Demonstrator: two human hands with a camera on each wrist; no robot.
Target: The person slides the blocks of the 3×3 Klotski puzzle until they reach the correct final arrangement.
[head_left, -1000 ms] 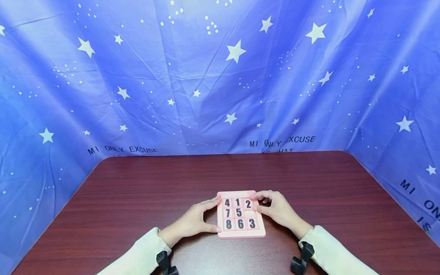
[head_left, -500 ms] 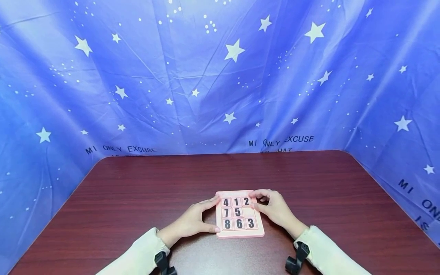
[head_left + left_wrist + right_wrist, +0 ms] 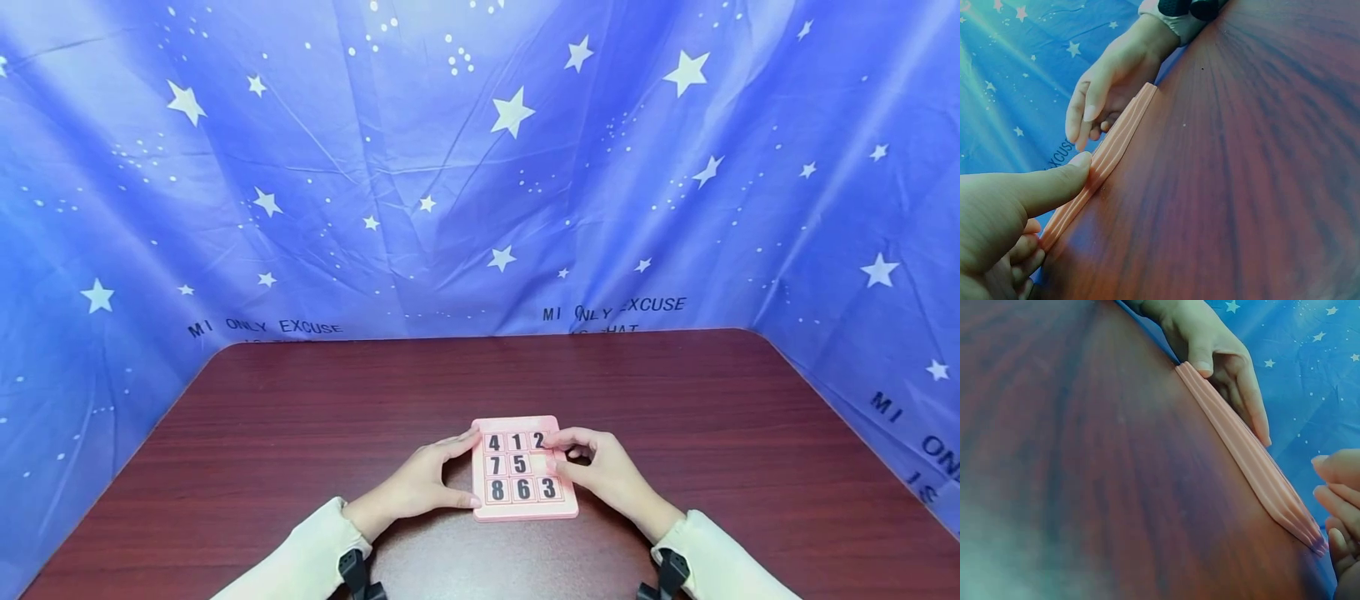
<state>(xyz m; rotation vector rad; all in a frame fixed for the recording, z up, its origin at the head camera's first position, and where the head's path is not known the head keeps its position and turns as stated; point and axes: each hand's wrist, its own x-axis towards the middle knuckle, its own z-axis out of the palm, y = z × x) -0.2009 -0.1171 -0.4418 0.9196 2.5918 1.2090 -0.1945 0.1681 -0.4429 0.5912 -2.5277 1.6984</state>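
Observation:
A pink sliding number puzzle (image 3: pixel 525 510) lies flat on the table. Its rows read 4 1 2, then 7 5 and a gap at the right, then 8 6 3. My left hand (image 3: pixel 416 481) grips the frame's left side, thumb at the lower corner and fingers at the upper one. Over the right side is my right hand (image 3: pixel 611 475), its index fingertip at the 2 tile (image 3: pixel 537 441) and its thumb by the gap under it. In the right wrist view the right fingers (image 3: pixel 1341 469) are slightly bent with thumb and index apart; whether they touch the tiles cannot be told.
The dark red wood table (image 3: pixel 337 392) runs out on all sides of the puzzle. A blue curtain (image 3: pixel 420 167) with white stars hangs behind its far edge and along both sides. Black camera mounts (image 3: pixel 358 571) sit at both wrists.
The 2 tile has slid slightly up, level with the 1. My right hand has shifted a little nearer me, its thumb lower by the gap. The left hand keeps its hold.

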